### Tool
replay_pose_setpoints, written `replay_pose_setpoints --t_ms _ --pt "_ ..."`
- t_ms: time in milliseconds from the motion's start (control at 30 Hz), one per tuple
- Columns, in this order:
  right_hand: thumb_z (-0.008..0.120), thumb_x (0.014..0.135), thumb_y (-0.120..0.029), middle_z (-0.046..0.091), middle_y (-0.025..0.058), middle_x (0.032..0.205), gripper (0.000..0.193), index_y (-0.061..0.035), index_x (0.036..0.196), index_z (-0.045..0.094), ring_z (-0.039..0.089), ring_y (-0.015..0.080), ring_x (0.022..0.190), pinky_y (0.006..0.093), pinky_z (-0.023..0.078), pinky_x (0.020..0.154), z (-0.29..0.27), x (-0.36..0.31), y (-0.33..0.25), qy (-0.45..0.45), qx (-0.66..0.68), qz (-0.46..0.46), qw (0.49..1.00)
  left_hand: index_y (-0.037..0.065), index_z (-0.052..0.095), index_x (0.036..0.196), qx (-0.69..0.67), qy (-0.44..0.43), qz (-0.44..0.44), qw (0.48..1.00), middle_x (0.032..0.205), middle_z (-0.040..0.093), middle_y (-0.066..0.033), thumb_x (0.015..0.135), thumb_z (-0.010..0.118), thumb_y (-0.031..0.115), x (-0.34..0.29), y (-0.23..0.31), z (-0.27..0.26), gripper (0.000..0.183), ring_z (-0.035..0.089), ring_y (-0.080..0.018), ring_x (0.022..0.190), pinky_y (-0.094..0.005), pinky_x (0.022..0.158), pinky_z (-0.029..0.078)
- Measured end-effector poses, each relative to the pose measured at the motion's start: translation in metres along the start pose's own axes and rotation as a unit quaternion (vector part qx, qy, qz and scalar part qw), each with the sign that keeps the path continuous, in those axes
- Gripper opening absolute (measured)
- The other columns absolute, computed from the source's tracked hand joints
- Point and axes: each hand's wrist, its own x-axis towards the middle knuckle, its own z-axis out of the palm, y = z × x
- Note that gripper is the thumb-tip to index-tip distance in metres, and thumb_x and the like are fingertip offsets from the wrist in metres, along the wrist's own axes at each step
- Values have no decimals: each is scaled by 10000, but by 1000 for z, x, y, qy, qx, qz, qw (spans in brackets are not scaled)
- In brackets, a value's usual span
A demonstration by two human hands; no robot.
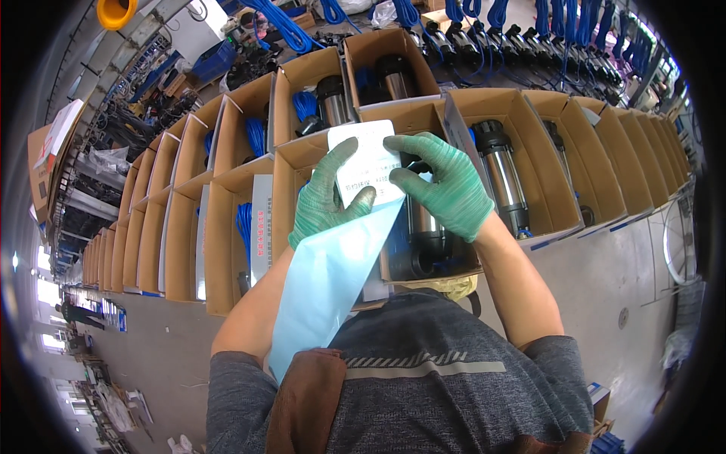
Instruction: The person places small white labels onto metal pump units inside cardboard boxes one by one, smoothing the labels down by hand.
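Both hands wear green knitted gloves and meet in front of my chest over an open cardboard box. My left hand (pixel 329 198) pinches the left side of a white printed label (pixel 366 165) between thumb and fingers. On its opposite side, my right hand (pixel 445 181) has thumb and forefinger closed at the label's edge. A glossy light-blue strip (pixel 321 276) trails from the label's lower end down past my left forearm to my lap. Beneath my hands, a steel-and-black cylindrical pump (pixel 429 227) lies in the box, partly hidden by the right hand.
Rows of open cardboard boxes (pixel 541 163) curve away on both sides, many holding pumps and coiled blue cable (pixel 255 136). More pumps (pixel 529 47) with blue cables line the back. A person (pixel 79 314) stands far left on the grey floor (pixel 166 363).
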Motion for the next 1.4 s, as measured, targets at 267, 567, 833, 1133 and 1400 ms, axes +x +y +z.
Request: replay_pose_setpoints --t_ms 267,567,833,1133,1400 --pt "767 855 30 672 64 1047 233 -40 1075 735 670 182 956 317 545 824 5 -3 9 34 -60 -93 993 135 426 1569 -68 0 -14 998 1484 516 -131 918 709 -48 -6 1 5 733 507 -265 1417 -397 1188 474" --pt "767 774 54 653 78 1145 248 -74 976 704 610 329 1181 411 531 958 10 -9 5 106 -156 -190 963 39 404 1576 -186 3 -73 980 1479 537 -170 963 691 570 5 -9 -4 860 526 -277 1384 -436 1177 440" --pt "699 841 152 673 104 1101 293 -42 1056 651 663 230 1056 339 531 925 -2 -31 -1 178 89 -207 958 -22 575 1415 -232 59 -135 961 1332 656 -167 1002 683 476 62 -28 -17 655 628 -254 1226 -373 1061 527" --pt "716 910 46 635 18 1051 286 -42 1160 609 585 78 909 230 496 823 -99 -76 24 366 74 102 922 -5 731 1201 313 13 36 949 1211 740 -204 952 572 144 253 -54 -15 331 710 -308 1112 -374 1028 519" --pt "683 914 63 650 36 1023 287 -1 1194 690 609 78 873 241 510 794 -167 -81 47 340 32 235 910 46 750 1215 676 -213 -71 702 1302 672 -255 922 568 437 406 -111 68 522 631 -400 1259 -472 1090 484"
